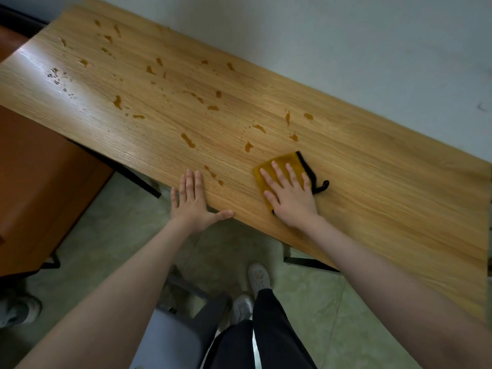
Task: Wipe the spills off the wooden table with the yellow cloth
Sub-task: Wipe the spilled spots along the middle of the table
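Observation:
The wooden table (372, 187) runs from upper left to lower right against a pale wall. Several brown spills (187, 139) dot its left and middle parts. A yellow cloth (287, 159) with a black trim and loop lies flat near the table's front edge. My right hand (290, 195) presses flat on the cloth with fingers spread, covering its near half. My left hand (193, 201) rests flat on the table's front edge to the left, fingers together, thumb out, holding nothing. A small spill (213, 174) lies between the two hands.
A reddish-brown cabinet (34, 182) stands at the left beside the table. A grey chair (173, 336) sits below on the green tiled floor, next to my legs and white shoes. Another shoe (18, 310) shows at the lower left.

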